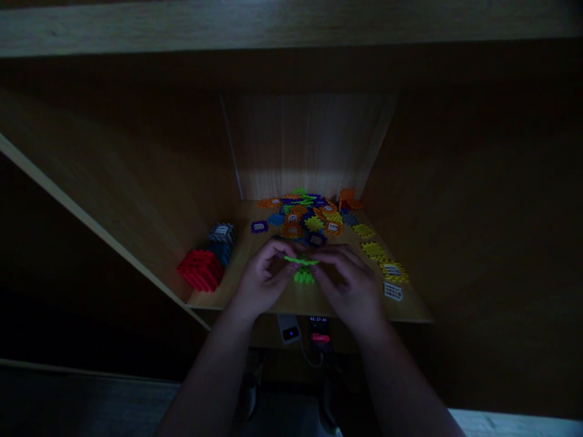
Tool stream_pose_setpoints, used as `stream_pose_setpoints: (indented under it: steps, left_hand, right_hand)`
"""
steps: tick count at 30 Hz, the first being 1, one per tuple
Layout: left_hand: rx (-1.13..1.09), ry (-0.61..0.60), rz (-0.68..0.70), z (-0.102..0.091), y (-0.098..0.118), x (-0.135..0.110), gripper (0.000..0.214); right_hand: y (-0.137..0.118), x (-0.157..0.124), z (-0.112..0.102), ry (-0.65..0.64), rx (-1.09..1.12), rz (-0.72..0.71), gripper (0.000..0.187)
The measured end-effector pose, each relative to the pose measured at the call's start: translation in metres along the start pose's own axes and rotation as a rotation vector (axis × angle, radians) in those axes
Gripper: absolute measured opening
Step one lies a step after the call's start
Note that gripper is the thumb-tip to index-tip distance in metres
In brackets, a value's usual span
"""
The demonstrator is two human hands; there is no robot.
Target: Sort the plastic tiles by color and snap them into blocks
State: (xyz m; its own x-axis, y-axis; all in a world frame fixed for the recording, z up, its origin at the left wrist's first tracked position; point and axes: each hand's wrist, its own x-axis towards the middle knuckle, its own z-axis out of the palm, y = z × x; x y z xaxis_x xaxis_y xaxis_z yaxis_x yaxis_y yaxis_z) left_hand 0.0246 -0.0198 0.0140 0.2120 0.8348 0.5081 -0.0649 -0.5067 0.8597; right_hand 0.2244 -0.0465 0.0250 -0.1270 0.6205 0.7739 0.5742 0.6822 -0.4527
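Observation:
Both my hands meet over the middle of a small wooden desk [314, 300]. My left hand [264, 276] and my right hand [348, 282] pinch the two ends of a flat bright green toothed plastic tile [300, 260]. Just below it, between my hands, stands a second green tile [303, 277], and it seems joined to the first. Fingers of both hands are closed on the green pieces.
A heap of orange, yellow, blue, purple and green tiles [310, 212] lies at the back of the desk. Yellow tiles [374, 250] and a white one [392, 291] line the right edge. A red stack [200, 270] and a dark stack [222, 240] sit left. Wooden walls close in.

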Motion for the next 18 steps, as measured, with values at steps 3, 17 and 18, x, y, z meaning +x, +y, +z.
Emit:
stream_pose_setpoints:
  steps: [3, 17, 18]
  left_hand:
    - [0.018, 0.060, 0.048, 0.000, 0.003, 0.002, 0.026]
    - [-0.139, 0.160, -0.123, -0.002, -0.001, 0.006, 0.033]
    - [-0.139, 0.173, -0.122, -0.002, -0.001, 0.006, 0.032]
  right_hand:
    - [0.002, -0.004, -0.002, 0.044, -0.078, -0.045, 0.021]
    - [0.003, -0.009, 0.005, -0.012, 0.062, -0.104, 0.034]
    - [0.003, -0.006, 0.003, -0.020, 0.092, -0.103, 0.033]
